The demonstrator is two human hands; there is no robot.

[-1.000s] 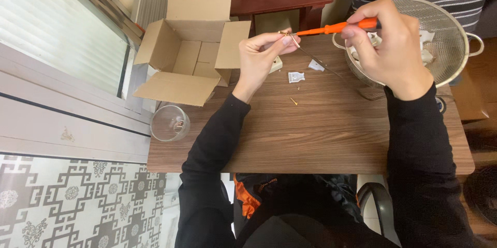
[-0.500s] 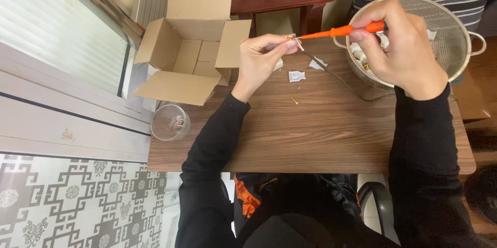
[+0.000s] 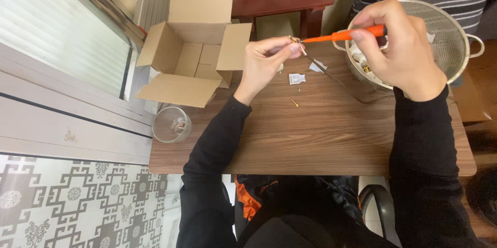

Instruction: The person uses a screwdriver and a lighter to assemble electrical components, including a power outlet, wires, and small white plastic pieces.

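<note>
Now your right hand (image 3: pixel 401 51) drives the orange screwdriver (image 3: pixel 341 35) into the small part (image 3: pixel 296 42) your left hand (image 3: pixel 264 61) pinches; keep the tip seated.

An open, plain brown cardboard box (image 3: pixel 192 56) sits at the bench's (image 3: pixel 321 134) far left corner, all four flaps spread outward.

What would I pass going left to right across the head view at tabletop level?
Glass bowl → open cardboard box → left hand pinching a small metal part → orange screwdriver → right hand → metal colander.
</note>
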